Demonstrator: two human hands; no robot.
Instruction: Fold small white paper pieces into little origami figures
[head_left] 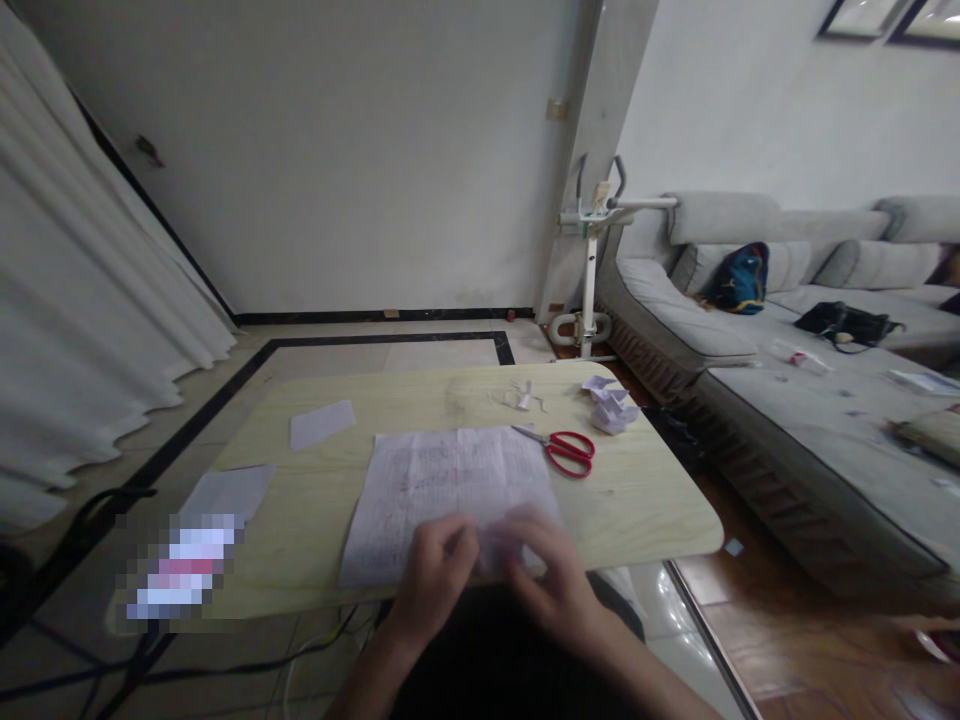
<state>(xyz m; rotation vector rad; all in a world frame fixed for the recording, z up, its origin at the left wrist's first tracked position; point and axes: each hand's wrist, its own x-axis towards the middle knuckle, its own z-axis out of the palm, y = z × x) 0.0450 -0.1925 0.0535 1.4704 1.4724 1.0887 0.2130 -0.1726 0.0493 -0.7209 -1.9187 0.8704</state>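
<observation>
A large creased sheet of paper [442, 470] with faint marks lies flat on the wooden table, at its front middle. Over its near edge, my left hand [441, 560] is closed, thumb against curled fingers; whatever it may hold is hidden. Just to its right, my right hand [544, 560] hovers over the sheet's near right corner, its bent fingers blurred by motion. Something pale shows between the two hands, too smeared to name. Red-handled scissors [568, 453] lie beyond my right hand, their blade tips over the sheet's far right corner.
Crumpled paper [613, 410] sits at the table's [645, 490] far right, with thin paper scraps [525, 398] left of it. Paper pieces [322, 424] lie at the left, near a pixelated patch. A grey sofa [795, 430] stands to the right.
</observation>
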